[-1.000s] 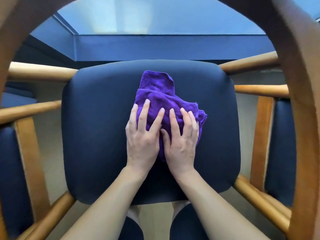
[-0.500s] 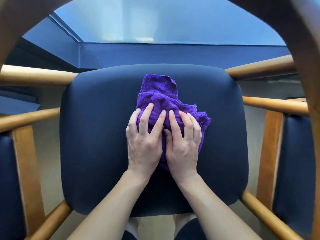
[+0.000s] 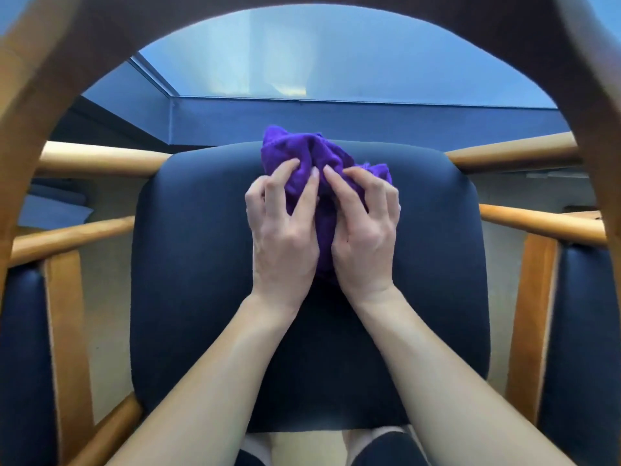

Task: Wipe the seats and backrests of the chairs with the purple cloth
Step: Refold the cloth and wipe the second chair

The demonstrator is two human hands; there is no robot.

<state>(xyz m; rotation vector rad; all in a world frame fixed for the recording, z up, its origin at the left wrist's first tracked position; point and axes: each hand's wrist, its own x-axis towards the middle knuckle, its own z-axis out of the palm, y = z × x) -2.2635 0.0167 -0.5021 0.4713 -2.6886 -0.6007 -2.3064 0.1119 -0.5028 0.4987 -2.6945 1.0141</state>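
Bunching of the purple fleecy cloth [image 3: 312,153] is the main hazard noted: it sits as a crumpled wad at the far middle of the dark navy padded seat [image 3: 188,264], with its far fold reaching over the seat's far edge. A wad this tight probably puts little fabric against the upholstery, so a stroke from here would likely leave unwiped bands towards the left and right sides. A push any farther could carry the cloth off the far edge, and if the grasp loosens it may drop behind the seat. The round light-wood side rail [image 3: 100,158] lies well to the left of the hands and poses no snag risk at present. As to pose, both forearms reach in from the near edge and converge over the seat's middle, wrists close together. The left hand [image 3: 285,230] has its fingers [image 3: 289,169] curled and dug into the cloth, gathering it. The right hand [image 3: 364,237] is likewise clenched on the cloth, fingertips [image 3: 336,183] pinching a fold just beside the left hand's. Neither palm lies flat.
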